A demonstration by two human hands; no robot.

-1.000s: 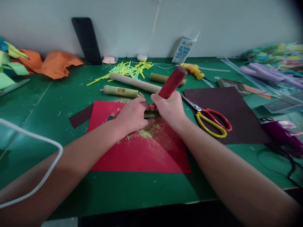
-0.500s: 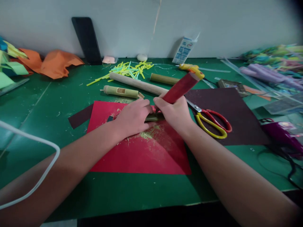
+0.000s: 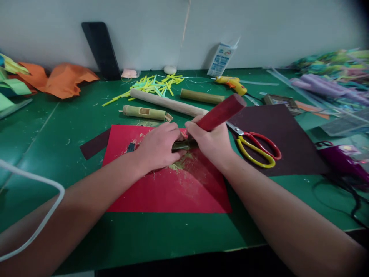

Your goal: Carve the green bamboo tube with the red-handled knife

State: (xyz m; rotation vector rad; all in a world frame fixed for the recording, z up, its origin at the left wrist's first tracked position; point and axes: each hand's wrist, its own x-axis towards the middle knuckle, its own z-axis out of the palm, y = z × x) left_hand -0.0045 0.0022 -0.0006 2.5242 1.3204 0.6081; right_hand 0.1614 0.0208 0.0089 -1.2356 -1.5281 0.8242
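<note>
My left hand [image 3: 161, 144] is closed round a short bamboo piece [image 3: 181, 145] above a red sheet [image 3: 170, 196]. In my right hand [image 3: 213, 142] is a thick red handle [image 3: 223, 111], tilted up to the right; its lower end meets the bamboo, and its tip is hidden by my fingers. Pale shavings [image 3: 177, 165] are scattered over the sheet below the bamboo. Behind my hands lie a bamboo tube with a cut opening [image 3: 144, 112], a pale wooden rod [image 3: 167, 102] and another bamboo tube [image 3: 201, 96].
Scissors [image 3: 256, 150] rest on a dark sheet [image 3: 288, 134] to the right. Farther back are yellow-green sticks [image 3: 152, 86], a yellow glue gun [image 3: 232, 83], a carton [image 3: 221, 59] and a leaning phone [image 3: 101, 50]. A purple tool [image 3: 343, 161] lies far right.
The red handle has tipped lower toward the right, and more of the bamboo shows between my hands. The whole view has shifted slightly.
</note>
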